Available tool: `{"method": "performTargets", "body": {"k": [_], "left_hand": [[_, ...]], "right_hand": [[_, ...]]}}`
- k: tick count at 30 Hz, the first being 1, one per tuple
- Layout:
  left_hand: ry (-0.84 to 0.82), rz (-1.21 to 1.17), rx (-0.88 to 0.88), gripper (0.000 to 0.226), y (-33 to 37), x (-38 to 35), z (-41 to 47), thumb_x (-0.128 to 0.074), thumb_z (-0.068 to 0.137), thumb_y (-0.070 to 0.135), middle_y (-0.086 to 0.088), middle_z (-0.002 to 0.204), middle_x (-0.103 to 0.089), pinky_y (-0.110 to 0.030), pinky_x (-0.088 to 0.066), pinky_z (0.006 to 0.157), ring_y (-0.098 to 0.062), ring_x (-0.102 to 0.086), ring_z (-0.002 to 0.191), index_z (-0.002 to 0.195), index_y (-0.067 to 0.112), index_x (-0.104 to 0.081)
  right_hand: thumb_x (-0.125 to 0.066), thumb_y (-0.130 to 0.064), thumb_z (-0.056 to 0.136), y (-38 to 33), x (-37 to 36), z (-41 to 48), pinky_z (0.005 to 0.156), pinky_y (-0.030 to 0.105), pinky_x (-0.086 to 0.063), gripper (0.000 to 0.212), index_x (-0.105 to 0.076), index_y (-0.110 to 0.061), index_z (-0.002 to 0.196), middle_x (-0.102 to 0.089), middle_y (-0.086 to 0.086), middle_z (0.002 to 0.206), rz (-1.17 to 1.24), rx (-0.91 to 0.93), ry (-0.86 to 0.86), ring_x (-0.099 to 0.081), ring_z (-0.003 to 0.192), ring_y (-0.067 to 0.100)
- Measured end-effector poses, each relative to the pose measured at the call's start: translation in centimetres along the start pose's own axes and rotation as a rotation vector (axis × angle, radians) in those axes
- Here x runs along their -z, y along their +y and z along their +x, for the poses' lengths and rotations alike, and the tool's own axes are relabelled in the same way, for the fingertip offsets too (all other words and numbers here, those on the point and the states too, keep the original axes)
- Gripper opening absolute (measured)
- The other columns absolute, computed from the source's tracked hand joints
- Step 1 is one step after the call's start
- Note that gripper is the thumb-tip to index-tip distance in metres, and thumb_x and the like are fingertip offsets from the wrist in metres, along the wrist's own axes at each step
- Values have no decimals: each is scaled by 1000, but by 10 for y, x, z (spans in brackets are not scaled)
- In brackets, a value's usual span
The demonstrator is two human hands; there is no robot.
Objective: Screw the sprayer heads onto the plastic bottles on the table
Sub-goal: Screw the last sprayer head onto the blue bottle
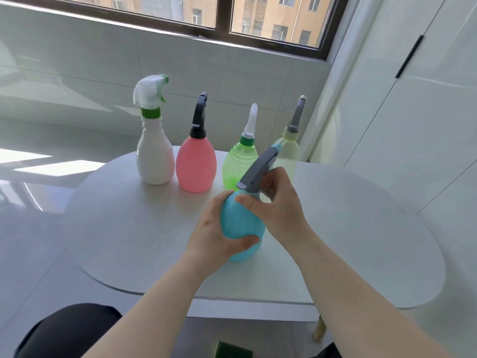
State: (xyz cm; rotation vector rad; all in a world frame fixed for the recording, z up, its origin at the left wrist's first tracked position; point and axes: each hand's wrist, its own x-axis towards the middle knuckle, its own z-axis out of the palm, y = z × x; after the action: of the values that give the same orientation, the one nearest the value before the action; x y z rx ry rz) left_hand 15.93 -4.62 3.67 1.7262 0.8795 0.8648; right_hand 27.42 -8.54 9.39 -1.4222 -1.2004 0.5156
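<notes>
My left hand [219, 228] wraps the belly of the blue bottle [241, 226], which sits at the middle of the white table [361, 228]. I judge the bottle light, smooth and thin-walled, so grip the belly firmly without crushing it. Its long axis leans up and right. The grey sprayer head [258, 167] points away, up-right. My right hand [273, 202] curls around its collar.

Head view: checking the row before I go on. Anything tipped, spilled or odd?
Nothing stands out: white plastic bottle, pink bottle, green bottle and pale yellow bottle stand upright, assembled; left hand and right hand hold the blue bottle.
</notes>
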Motion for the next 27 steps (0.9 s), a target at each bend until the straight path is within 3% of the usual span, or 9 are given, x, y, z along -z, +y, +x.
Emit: {"method": "performTargets", "body": {"k": [2, 5, 7, 10, 13, 15, 22, 25, 27], "left_hand": [[3, -2, 4, 79, 0, -1, 0, -80, 56, 22, 18, 115, -46, -22, -37, 80, -5, -45, 101, 117, 46, -34], [-2, 16, 16, 81, 0, -2, 1, -80, 56, 25, 14, 117, -46, -25, -40, 82, -9, -47, 103, 120, 42, -33], [16, 39, 20, 83, 0, -4, 0, -80, 56, 27, 13, 117, -46, -28, -42, 83, -11, -47, 103, 122, 40, -33], [40, 68, 15, 83, 0, -7, -1, -80, 56, 28, 13, 116, -45, -29, -41, 84, -11, -45, 103, 123, 39, -32], [58, 68, 11, 84, 0, -9, -2, -80, 56, 28, 14, 117, -43, -28, -38, 87, -9, -44, 106, 124, 38, -32], [55, 65, 21, 84, 1, -10, -2, -79, 56, 29, 12, 118, -44, -31, -40, 91, -11, -44, 109, 124, 36, -31], [34, 58, 22, 82, 0, -8, -1, -80, 55, 30, 14, 115, -45, -35, -44, 90, -13, -47, 107, 121, 40, -31], [49, 62, 13, 84, 0, -9, -1, -80, 56, 29, 16, 116, -43, -31, -42, 87, -11, -45, 106, 122, 41, -31], [58, 60, 22, 85, -2, -10, -2, -80, 56, 29, 15, 116, -42, -31, -40, 88, -11, -45, 106, 124, 40, -30]], "right_hand": [[-74, -11, 67, 0, -1, -1, 68, 5, -41, 41, -37, -29, 73, -47, -11, 77, -14, 0, 6, -50, 76, -2], [-68, -16, 73, 3, 0, -6, 84, 11, -43, 35, -46, -30, 95, -55, -1, 101, -15, -13, -83, -53, 96, 7], [-61, -15, 80, 3, 2, -8, 85, 11, -42, 28, -49, -29, 101, -55, 3, 111, -17, -19, -116, -53, 101, 12], [-59, -15, 82, 3, 4, -7, 86, 17, -44, 16, -54, -27, 92, -61, -3, 98, -8, -22, -99, -57, 97, 15], [-69, -18, 74, 3, -2, -5, 66, 2, -40, 31, -42, -33, 74, -52, -17, 77, -49, -11, 11, -53, 75, -1], [-72, -20, 71, 3, -8, -4, 60, 0, -37, 38, -36, -32, 71, -46, -17, 74, -94, -6, 69, -48, 70, -5], [-57, -18, 82, 4, -6, -7, 73, 5, -39, 23, -45, -23, 101, -55, -5, 99, 9, -68, -88, -51, 91, 5], [-52, -16, 85, 1, -1, -8, 75, 17, -41, 8, -51, -24, 87, -57, -3, 89, 28, -85, -134, -52, 84, 9], [-57, -19, 83, 3, -1, -6, 74, 19, -42, 11, -50, -27, 80, -58, -3, 86, 22, -85, -98, -53, 83, 11]]}}
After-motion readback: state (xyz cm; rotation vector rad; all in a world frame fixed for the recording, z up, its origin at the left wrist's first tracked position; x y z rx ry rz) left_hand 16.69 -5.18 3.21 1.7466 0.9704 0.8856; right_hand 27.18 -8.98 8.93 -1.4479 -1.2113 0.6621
